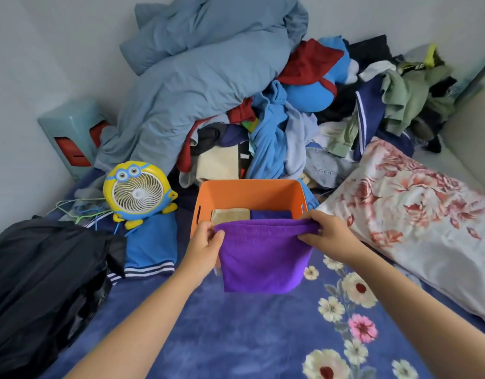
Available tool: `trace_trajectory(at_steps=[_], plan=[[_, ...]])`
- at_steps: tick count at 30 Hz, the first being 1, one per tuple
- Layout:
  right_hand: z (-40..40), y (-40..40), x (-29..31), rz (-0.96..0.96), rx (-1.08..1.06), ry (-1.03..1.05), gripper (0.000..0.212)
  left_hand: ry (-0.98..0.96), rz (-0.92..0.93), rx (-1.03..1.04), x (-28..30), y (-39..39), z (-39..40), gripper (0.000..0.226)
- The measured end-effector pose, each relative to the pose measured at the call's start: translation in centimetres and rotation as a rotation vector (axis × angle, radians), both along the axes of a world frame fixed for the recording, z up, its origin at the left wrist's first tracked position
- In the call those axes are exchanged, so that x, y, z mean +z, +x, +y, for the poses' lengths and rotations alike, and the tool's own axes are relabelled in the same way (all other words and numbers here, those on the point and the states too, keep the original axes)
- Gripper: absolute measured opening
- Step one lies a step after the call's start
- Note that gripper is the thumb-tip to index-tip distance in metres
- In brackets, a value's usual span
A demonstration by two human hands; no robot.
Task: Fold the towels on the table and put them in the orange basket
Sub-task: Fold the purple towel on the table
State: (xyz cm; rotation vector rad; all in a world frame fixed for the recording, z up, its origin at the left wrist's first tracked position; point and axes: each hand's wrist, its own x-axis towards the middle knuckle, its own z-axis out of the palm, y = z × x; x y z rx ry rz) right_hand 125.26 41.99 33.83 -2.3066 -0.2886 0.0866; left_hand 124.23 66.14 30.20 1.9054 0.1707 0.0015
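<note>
A bed (236,337) with a blue flowered sheet carries the orange basket (247,194) near its cluttered far edge. The left hand (206,242) and right hand (327,232) each pinch a top corner of the purple towel (263,258), letting it hang flat just before the basket, likely for another fold. A tan towel (230,214) and a blue one (271,214) already lie inside.

I've got a folded purple terry towel (263,258) pinched at its top corners, left hand (206,242) and right hand (327,233), hanging in front of the orange plastic basket (249,195). Basket holds a folded beige towel (230,215) on the left, a folded dark blue towel (271,214) beside it. Yellow cartoon-character desk fan (137,190) left of basket, floral pillow (416,214) to the right, clothes heap (263,119) behind. All on a blue floral bedsheet (236,337).
</note>
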Motion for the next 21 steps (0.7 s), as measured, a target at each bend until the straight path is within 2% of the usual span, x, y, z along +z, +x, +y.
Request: trace_trajectory(at_steps=[4, 6, 10, 12, 15, 19, 21], plan=[[0.3, 5.9, -2.7, 0.037, -0.145, 0.186, 0.024, 0.054, -0.115, 0.074, -1.4, 7.1, -1.3, 0.011], [0.5, 8.8, -3.4, 0.005, -0.218, 0.260, 0.025, 0.065, -0.176, 0.090, -1.6, 10.6, -1.5, 0.015], [0.8, 15.5, -5.6, -0.087, -0.254, 0.267, 0.027, 0.080, -0.248, 0.068, -3.7, 17.7, -2.1, 0.015], [1.0, 18.3, -7.5, -0.071, -0.243, 0.228, 0.026, 0.137, -0.256, 0.073, -5.7, 20.3, -2.3, 0.015], [1.1, 21.6, -11.4, 0.005, -0.277, 0.113, 0.025, 0.170, -0.116, 0.060, -10.1, 23.1, -2.9, 0.013], [1.2, 24.8, -17.6, 0.246, -0.416, -0.220, 0.033, 0.331, 0.159, 0.020, -16.4, 25.3, -4.7, 0.012], [1.4, 25.8, -20.2, 0.333, -0.481, -0.312, 0.035, 0.361, 0.274, 0.027, -18.9, 26.2, -5.7, 0.010]])
